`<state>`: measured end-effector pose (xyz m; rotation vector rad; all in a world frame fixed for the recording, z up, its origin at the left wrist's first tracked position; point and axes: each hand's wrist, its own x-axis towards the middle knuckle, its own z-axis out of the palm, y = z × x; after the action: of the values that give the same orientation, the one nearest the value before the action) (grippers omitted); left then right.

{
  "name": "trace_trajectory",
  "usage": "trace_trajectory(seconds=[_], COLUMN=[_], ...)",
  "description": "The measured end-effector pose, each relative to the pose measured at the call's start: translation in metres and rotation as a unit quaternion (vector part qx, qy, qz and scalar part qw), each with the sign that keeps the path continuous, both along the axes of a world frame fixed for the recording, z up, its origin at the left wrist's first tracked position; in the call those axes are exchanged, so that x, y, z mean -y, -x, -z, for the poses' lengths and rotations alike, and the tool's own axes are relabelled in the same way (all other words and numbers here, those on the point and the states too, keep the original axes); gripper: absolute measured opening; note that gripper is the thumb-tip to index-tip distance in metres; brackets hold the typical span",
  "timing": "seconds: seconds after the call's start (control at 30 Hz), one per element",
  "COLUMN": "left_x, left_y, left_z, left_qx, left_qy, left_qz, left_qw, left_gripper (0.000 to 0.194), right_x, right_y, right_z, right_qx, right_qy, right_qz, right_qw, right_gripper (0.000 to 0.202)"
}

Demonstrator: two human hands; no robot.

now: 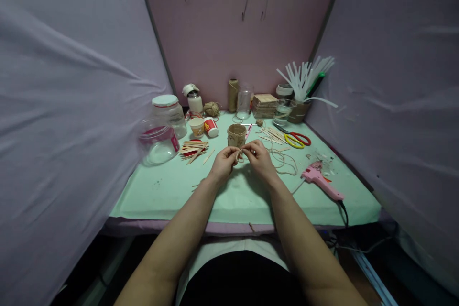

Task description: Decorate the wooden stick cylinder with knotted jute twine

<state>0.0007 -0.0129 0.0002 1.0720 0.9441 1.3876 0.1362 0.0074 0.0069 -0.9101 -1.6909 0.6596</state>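
My left hand [225, 162] and my right hand [258, 157] meet over the middle of the table, each pinching a piece of jute twine [239, 155] between the fingertips. Part of the twine forms a small loop by the left fingers; the rest is hidden by the hands. Just behind my fingertips stands a small twine-covered cup [236, 135] with a braided rim, upright on the green cloth. Loose twine [287, 165] lies in curls to the right of my right hand.
On the right lie a pink glue gun [322, 181] with its cord and scissors [296, 139]. Wooden sticks [194, 149], paper cups [211, 127] and clear jars [158, 146] are on the left. Glue sticks [304, 79] stand in a pot [298, 112] at the back right.
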Motion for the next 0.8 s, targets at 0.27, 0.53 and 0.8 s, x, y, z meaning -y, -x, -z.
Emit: trace_trajectory(seconds=[0.27,0.53,0.8], left_x=[0.003,0.006,0.004], left_y=[-0.002,-0.005,-0.005], left_z=[-0.002,-0.004,-0.005], left_qx=[-0.008,-0.003,0.016], left_qy=[0.000,0.008,0.025], left_qz=[0.033,0.042,-0.001], left_qw=[0.999,0.999,1.000], left_gripper=[0.031,0.035,0.033], right_x=[-0.012,-0.019,-0.018], right_y=[-0.006,-0.010,-0.007], right_z=[0.013,0.025,0.026], right_qx=[0.011,0.042,0.029], right_qy=[0.036,0.037,0.018], right_qz=[0.148,0.212,0.217], right_qw=[0.988,0.976,0.976], right_gripper=[0.017,0.018,0.018])
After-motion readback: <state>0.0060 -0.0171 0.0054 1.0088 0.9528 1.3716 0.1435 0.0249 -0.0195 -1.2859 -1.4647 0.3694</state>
